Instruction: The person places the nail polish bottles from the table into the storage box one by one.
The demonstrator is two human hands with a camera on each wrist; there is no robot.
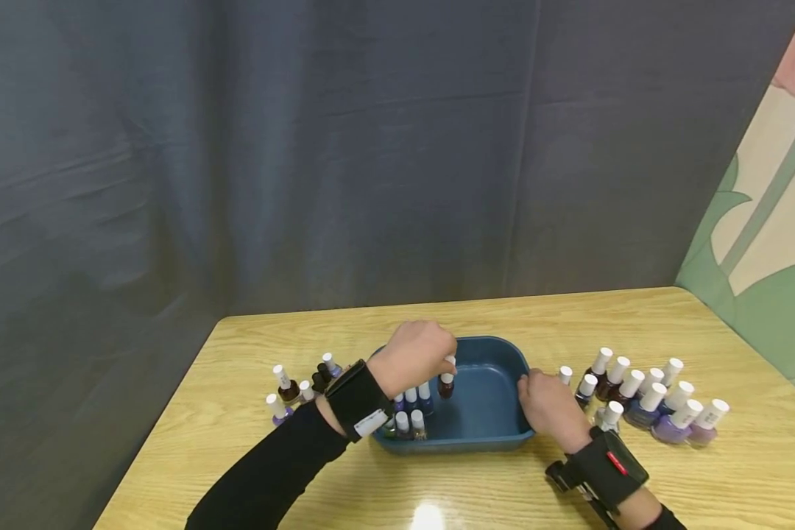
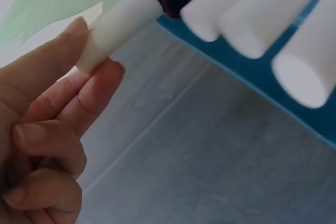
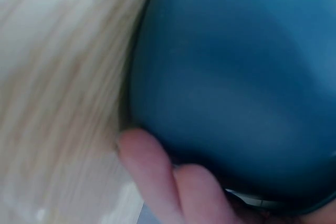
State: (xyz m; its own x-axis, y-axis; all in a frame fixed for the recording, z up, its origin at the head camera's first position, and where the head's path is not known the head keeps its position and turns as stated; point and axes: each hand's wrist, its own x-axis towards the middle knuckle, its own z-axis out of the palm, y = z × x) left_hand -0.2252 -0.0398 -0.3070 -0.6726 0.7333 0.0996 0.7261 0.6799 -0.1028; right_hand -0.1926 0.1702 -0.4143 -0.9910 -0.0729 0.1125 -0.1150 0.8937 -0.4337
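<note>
My left hand (image 1: 416, 358) pinches the white cap of a dark red nail polish bottle (image 1: 446, 387) between thumb and fingertips, over the blue plastic tub (image 1: 486, 444). In the left wrist view the cap (image 2: 123, 27) slants up to the dark bottle, and its label partly shows. Several white-capped nail polish bottles (image 1: 418, 425) stand in the tub's left part, some hidden behind my left wrist. My right hand (image 1: 551, 406) grips the tub's right wall, with fingers (image 3: 147, 169) curled at the rim in the right wrist view.
Right of the tub stands a group of nail polish bottles (image 1: 672, 425) in purple, blue and dark tones, close by my right hand. Several more bottles (image 1: 288, 386) stand left of the tub, partly behind my left forearm. A dark curtain (image 1: 384, 162) hangs behind the wooden table (image 1: 252, 346).
</note>
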